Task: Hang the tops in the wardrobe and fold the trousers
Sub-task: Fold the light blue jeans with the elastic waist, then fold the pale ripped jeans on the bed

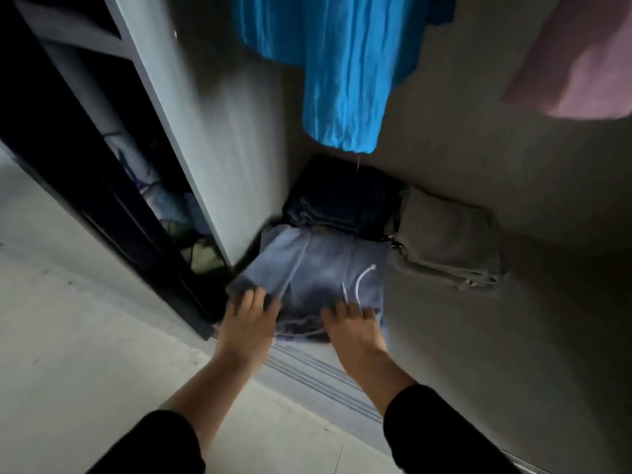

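The left hand [248, 323] and right hand [352, 331] rest open, fingers spread, on the near edge of the folded pale blue trousers [321, 275]; these lie on the wardrobe floor [513, 336], touching folded dark jeans [342, 200] behind; a folded beige pair [448, 237] sits just right; a blue top [342, 80] and pink top [581, 63] hang above.
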Available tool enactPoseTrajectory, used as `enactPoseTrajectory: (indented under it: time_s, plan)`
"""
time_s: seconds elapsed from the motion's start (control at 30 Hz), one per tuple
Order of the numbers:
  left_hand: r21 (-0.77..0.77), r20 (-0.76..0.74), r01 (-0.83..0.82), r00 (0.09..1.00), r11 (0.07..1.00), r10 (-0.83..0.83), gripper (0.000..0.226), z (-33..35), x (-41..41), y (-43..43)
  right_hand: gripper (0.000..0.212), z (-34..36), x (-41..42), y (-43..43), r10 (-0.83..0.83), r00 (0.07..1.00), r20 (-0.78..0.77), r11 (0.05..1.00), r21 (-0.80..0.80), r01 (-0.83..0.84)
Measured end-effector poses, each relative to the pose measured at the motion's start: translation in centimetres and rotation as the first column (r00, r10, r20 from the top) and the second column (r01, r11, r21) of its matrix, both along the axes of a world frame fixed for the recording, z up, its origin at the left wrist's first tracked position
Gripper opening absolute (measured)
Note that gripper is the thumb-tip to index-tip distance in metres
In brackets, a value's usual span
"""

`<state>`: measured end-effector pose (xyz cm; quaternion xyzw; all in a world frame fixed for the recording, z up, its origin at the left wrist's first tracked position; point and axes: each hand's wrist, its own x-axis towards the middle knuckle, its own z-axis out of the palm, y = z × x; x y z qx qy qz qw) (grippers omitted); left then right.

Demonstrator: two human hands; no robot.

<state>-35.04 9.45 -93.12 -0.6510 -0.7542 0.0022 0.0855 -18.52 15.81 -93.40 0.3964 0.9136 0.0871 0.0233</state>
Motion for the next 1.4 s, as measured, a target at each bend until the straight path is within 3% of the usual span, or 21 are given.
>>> enactPoseTrajectory:
  time_s: [0.07, 0.13, 0.3, 0.47, 0.57, 0.7, 0.8, 1.1, 1.23, 1.4]
  plan:
    - [-0.083, 0.033, 0.002, 0.999, 0.997, 0.001, 0.06, -2.5, 0.2, -0.9, 0.029, -2.1, 0.3, -0.9, -0.052, 0.999, 0.007, 0.99, -0.133, 0.053]
    - [-0.067, 0.044, -0.012, 0.999, 0.998, 0.015, 0.051, -3.0, 0.1, -0.5, 0.031, -2.7, 0.0, -0.5, -0.078, 0.997, -0.01, 0.978, -0.197, 0.075]
    - [0.011, 0.044, -0.068, 0.997, 0.998, 0.067, 0.04, -2.9, -1.7, 2.6, 0.028, -3.9, -1.7, 2.1, -0.058, 0.998, -0.018, 0.983, -0.175, 0.053]
    - [-0.018, 0.139, -0.113, 0.984, 0.993, 0.115, 0.036, -3.1, -1.5, 3.7, 0.033, -4.2, -2.3, 3.6, -0.033, 0.998, -0.053, 0.984, -0.179, 0.023]
    - [-0.198, 0.275, -0.181, 0.933, 0.963, 0.232, 0.045, -2.5, -1.1, 2.8, 0.044, -3.3, -1.4, 3.3, -0.032, 0.999, 0.038, 0.943, -0.33, 0.043]
    - [-0.468, 0.379, -0.065, 0.886, 0.881, 0.267, 0.069, 0.8, -1.6, -0.5, 0.07, 0.6, 0.5, 0.7, -0.166, 0.977, 0.136, 0.82, -0.532, 0.213]
    - [-0.547, 0.425, -0.054, 0.842, 0.836, 0.332, 0.07, 5.5, 0.0, -4.2, 0.079, 6.2, 3.2, -2.2, -0.274, 0.946, 0.171, 0.688, -0.653, 0.317]
    - [-0.552, 0.517, 0.076, 0.813, 0.83, 0.269, 0.055, 30.7, 8.6, -10.4, 0.069, 33.8, 11.0, -11.7, -0.448, 0.891, 0.08, 0.651, -0.654, 0.386]
    - [-0.502, 0.527, 0.163, 0.836, 0.849, 0.151, 0.049, 43.0, 13.0, -12.2, 0.064, 45.7, 14.0, -16.7, -0.511, 0.86, 0.013, 0.657, -0.639, 0.4]
    - [-0.389, 0.58, 0.303, 0.814, 0.87, -0.024, 0.042, 56.1, 19.6, -16.8, 0.058, 58.1, 19.2, -25.0, -0.667, 0.744, -0.042, 0.607, -0.61, 0.51]
